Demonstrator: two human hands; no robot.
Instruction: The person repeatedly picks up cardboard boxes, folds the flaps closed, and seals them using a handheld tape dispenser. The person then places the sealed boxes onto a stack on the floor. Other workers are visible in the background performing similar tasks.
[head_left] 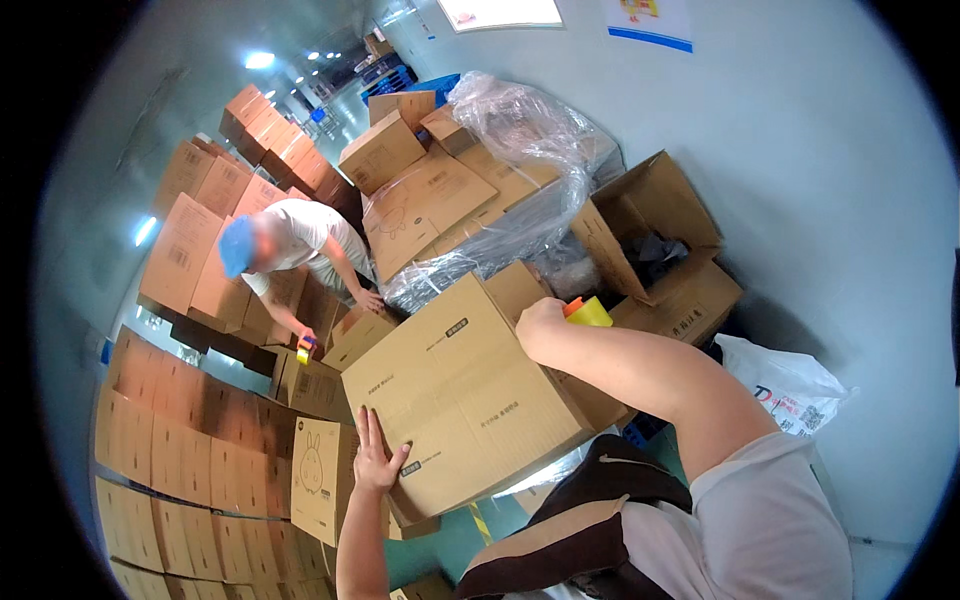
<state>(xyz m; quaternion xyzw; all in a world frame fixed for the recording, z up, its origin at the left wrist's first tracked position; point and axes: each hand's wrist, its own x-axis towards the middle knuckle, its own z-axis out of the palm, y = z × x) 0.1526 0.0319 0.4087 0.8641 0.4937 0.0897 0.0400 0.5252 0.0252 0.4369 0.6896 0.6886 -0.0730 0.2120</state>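
I see left hand (375, 455) spread flat on near edge of cardboard box (465, 390); right hand (541, 322) clenched around yellow-orange tape dispenser (586, 312) at far edge.

A pale grey wall (820, 150) carries 2 posters. Ceiling lights (259, 60) glow down a long aisle. Stacked cardboard boxes (180, 450) line the greenish floor (450, 545), alongside a plastic-wrapped pile (520, 130).

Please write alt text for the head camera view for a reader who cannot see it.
A person's left hand lies flat on a large closed cardboard box while the right hand holds a yellow and orange tape dispenser at its far edge. Beyond, a co-worker in a blue cap bends among stacked cartons.
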